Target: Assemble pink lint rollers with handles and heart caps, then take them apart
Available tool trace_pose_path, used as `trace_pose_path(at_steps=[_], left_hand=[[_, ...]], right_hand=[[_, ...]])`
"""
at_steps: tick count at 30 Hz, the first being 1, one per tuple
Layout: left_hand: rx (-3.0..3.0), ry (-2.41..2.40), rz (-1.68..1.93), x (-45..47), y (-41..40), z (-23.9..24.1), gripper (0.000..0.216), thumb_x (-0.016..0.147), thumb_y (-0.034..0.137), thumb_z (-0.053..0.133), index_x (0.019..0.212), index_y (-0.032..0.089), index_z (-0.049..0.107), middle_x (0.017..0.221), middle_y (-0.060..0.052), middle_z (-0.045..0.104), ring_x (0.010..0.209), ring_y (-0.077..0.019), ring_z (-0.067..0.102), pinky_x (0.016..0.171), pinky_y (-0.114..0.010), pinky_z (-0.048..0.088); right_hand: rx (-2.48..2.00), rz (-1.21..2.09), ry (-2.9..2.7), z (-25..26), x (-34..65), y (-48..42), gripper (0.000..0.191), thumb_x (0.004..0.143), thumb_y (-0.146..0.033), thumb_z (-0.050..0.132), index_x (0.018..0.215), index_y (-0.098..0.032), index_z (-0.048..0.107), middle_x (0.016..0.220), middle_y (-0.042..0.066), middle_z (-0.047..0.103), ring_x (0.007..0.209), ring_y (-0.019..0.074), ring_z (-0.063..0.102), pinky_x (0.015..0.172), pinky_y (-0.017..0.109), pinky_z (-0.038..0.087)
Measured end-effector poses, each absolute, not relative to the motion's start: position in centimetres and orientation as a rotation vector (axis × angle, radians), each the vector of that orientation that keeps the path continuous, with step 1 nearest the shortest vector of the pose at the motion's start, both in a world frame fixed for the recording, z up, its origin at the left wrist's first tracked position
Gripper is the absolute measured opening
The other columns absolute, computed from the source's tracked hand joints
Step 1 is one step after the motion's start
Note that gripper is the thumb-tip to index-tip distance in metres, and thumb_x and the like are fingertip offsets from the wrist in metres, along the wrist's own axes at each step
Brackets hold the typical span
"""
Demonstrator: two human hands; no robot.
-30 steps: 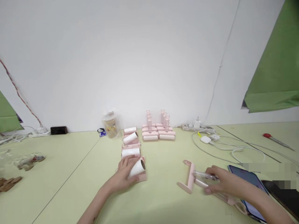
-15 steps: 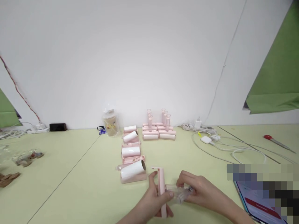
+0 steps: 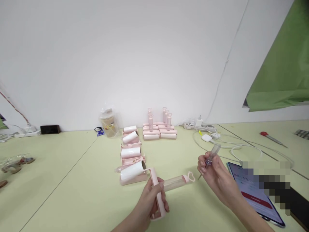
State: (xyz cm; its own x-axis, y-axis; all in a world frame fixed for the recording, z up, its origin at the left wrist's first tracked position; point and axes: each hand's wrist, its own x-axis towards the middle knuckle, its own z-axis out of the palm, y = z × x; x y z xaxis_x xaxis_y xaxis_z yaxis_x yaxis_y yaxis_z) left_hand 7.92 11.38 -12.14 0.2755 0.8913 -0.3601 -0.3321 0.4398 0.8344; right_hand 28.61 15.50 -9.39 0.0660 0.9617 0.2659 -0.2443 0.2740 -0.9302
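Note:
My left hand (image 3: 147, 201) is closed around the pink frame of a lint roller (image 3: 159, 203). Its clear handle (image 3: 175, 183) points right and ends in a pink heart-shaped loop. No paper roll sits in this frame. Off to the right, my right hand (image 3: 220, 177) grips a screwdriver (image 3: 214, 152) by its clear handle, the thin shaft angled down to the left and apart from the lint roller. Just beyond my left hand, a white paper roll (image 3: 132, 170) lies tilted on a pink frame, with more rolls and frames in a column behind it.
Several assembled lint rollers (image 3: 168, 136) stand in rows near the wall. A bagged cup (image 3: 109, 124) is left of them. A phone (image 3: 253, 190) lies right of my right hand, with white cables (image 3: 235, 151) and a red-handled screwdriver (image 3: 272, 139) farther back.
My right hand has moved away from the lint roller to the right, raising the screwdriver. The heart-shaped loop now shows. My left hand still holds the frame, slightly tilted. The view has shifted slightly.

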Motion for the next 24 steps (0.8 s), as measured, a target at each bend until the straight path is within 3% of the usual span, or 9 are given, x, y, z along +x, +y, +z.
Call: trace_pose_path(at_steps=[5, 10, 13, 15, 17, 20, 22, 24], left_hand=[[0.624, 0.882, 0.887, 7.9, 11.1, -12.2, 0.026, 0.071, 0.037, 0.056, 0.086, 0.022, 0.042, 0.051, 0.009, 0.045, 0.039, -0.0084, 0.046, 0.046, -0.023, 0.039], [0.633, 0.723, 0.953, 7.2, 11.2, -12.0, 0.035, 0.072, 0.039, 0.06, 0.099, 0.022, 0.044, 0.054, 0.008, 0.049, 0.047, -0.0089, 0.05, 0.054, -0.023, 0.041], [0.785, 0.756, 0.929, 6.7, 11.7, -11.7, 0.044, 0.075, 0.047, 0.058, 0.107, 0.021, 0.041, 0.058, 0.006, 0.054, 0.052, -0.0109, 0.053, 0.057, -0.024, 0.042], [0.961, 0.918, 0.87, 6.1, 12.0, -11.5, 0.044, 0.076, 0.055, 0.053, 0.099, 0.019, 0.046, 0.059, 0.003, 0.056, 0.056, -0.0134, 0.055, 0.058, -0.026, 0.042], [1.187, 1.151, 0.726, 5.4, 12.1, -11.0, 0.044, 0.075, 0.062, 0.046, 0.077, 0.018, 0.051, 0.055, 0.001, 0.056, 0.052, -0.0145, 0.053, 0.055, -0.026, 0.041], [1.59, 1.535, 0.483, 4.6, 11.7, -9.7, 0.049, 0.071, 0.062, 0.05, 0.045, 0.021, 0.04, 0.042, 0.001, 0.046, 0.042, -0.0153, 0.046, 0.047, -0.027, 0.034], [1.879, 1.677, 0.529, 4.7, 11.4, -8.7, 0.046, 0.07, 0.055, 0.055, 0.042, 0.022, 0.04, 0.044, -0.001, 0.047, 0.047, -0.0193, 0.049, 0.05, -0.029, 0.035], [2.13, 1.572, 0.654, 5.5, 11.3, -8.1, 0.029, 0.066, 0.049, 0.063, 0.059, 0.022, 0.055, 0.065, -0.006, 0.06, 0.066, -0.0264, 0.057, 0.06, -0.033, 0.04]], right_hand=[[-0.853, 1.021, -1.266, -10.4, 28.1, 15.2, 0.031, 0.085, -0.057, 0.035, 0.079, -0.027, 0.045, 0.071, 0.0, 0.042, 0.061, 0.0163, 0.041, 0.056, 0.028, 0.039], [-1.075, 1.053, -1.735, -10.8, 29.1, 14.7, 0.034, 0.087, -0.056, 0.032, 0.083, -0.025, 0.048, 0.084, 0.003, 0.052, 0.084, 0.0209, 0.051, 0.077, 0.035, 0.041], [-1.055, 1.329, -1.771, -10.6, 29.2, 14.5, 0.037, 0.09, -0.054, 0.023, 0.086, -0.024, 0.044, 0.064, -0.002, 0.05, 0.062, 0.0165, 0.052, 0.069, 0.033, 0.042], [-1.073, 1.395, -1.743, -10.6, 29.2, 14.5, 0.039, 0.09, -0.055, 0.021, 0.086, -0.024, 0.043, 0.055, -0.006, 0.042, 0.048, 0.0121, 0.041, 0.058, 0.027, 0.037], [-1.086, 1.398, -1.719, -10.6, 29.2, 14.6, 0.038, 0.09, -0.056, 0.024, 0.085, -0.023, 0.044, 0.058, -0.007, 0.04, 0.047, 0.0099, 0.031, 0.053, 0.023, 0.03], [-1.051, 1.443, -1.697, -10.6, 29.1, 14.5, 0.037, 0.091, -0.054, 0.025, 0.083, -0.023, 0.044, 0.065, -0.006, 0.043, 0.049, 0.0092, 0.028, 0.052, 0.022, 0.027], [-1.021, 1.474, -1.723, -10.6, 28.7, 14.2, 0.037, 0.091, -0.054, 0.025, 0.081, -0.023, 0.043, 0.065, -0.006, 0.04, 0.051, 0.0094, 0.029, 0.053, 0.022, 0.027], [-0.979, 1.501, -1.778, -10.6, 28.1, 13.8, 0.037, 0.09, -0.055, 0.025, 0.081, -0.023, 0.043, 0.065, -0.005, 0.035, 0.053, 0.0102, 0.029, 0.054, 0.023, 0.028]])
